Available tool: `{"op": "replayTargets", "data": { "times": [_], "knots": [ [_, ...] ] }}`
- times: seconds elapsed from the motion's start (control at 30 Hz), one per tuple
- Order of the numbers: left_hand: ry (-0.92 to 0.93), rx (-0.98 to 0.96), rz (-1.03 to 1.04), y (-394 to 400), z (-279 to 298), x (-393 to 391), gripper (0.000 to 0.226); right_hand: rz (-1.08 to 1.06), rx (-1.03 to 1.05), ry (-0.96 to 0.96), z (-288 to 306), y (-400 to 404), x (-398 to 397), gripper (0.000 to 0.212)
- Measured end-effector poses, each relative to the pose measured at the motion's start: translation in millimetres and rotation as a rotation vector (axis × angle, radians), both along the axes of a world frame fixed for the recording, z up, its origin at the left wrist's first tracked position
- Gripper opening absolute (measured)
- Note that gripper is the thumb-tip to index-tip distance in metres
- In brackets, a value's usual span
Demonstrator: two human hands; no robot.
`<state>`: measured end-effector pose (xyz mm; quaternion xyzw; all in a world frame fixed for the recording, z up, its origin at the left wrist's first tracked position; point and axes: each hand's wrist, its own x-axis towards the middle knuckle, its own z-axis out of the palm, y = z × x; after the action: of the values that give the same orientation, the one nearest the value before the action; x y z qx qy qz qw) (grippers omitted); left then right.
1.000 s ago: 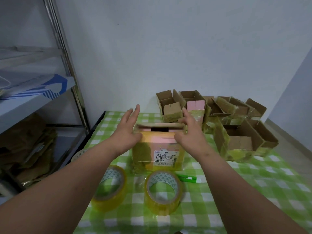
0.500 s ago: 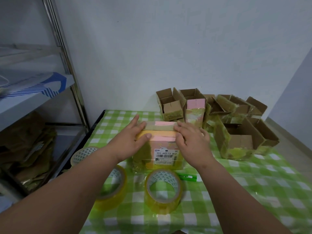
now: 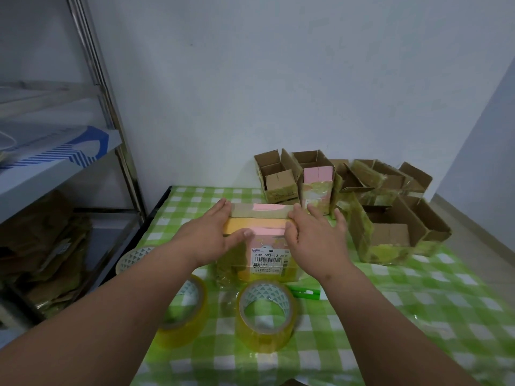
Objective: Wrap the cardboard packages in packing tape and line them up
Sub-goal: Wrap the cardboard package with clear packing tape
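Taking the labelled cardboard package in the middle of the green checked tablecloth as the landmark: far to its left stands a metal shelving rack, with a blue-and-white printed sheet on an upper shelf and crumpled brown cardboard heaped lower down. Closer to the package on that side, a white-cored tape roll lies near the table edge, partly hidden by the left forearm, and a yellowish tape roll sits just in front and to the left of the package. The left hand lies flat on the package's left end, fingers straight along the closed top flaps and thumb stretched across the front edge. The package itself stands on the cloth, its top showing orange and pink, its front bearing a white printed label. Directly in front of it stands another yellowish packing tape roll, and a small green tool lies just right of that roll. The right hand presses the package's right end, fingers spread and fairly straight over the flaps. Behind and to the right of the package, a cluster of open cardboard boxes sits against the wall, one showing a pink top.
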<state>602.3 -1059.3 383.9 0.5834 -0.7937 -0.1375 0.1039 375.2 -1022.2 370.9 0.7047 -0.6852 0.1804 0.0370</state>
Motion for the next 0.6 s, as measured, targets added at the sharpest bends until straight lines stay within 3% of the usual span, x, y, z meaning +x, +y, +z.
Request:
{"op": "replayTargets", "data": {
  "times": [0.3,0.47,0.6],
  "knots": [
    [-0.042,-0.040,0.087,7.9,0.4,-6.3,0.072,-0.006,0.073,-0.028,7.7,6.5,-2.6,0.040],
    [-0.207,-0.171,0.129,15.8,6.1,-14.5,0.080,-0.036,0.098,0.035,8.7,8.7,-1.0,0.048],
    [-0.236,-0.155,0.147,22.6,11.6,-19.7,0.076,-0.026,0.014,-0.069,1.0,21.3,4.4,0.053]
  ]
}}
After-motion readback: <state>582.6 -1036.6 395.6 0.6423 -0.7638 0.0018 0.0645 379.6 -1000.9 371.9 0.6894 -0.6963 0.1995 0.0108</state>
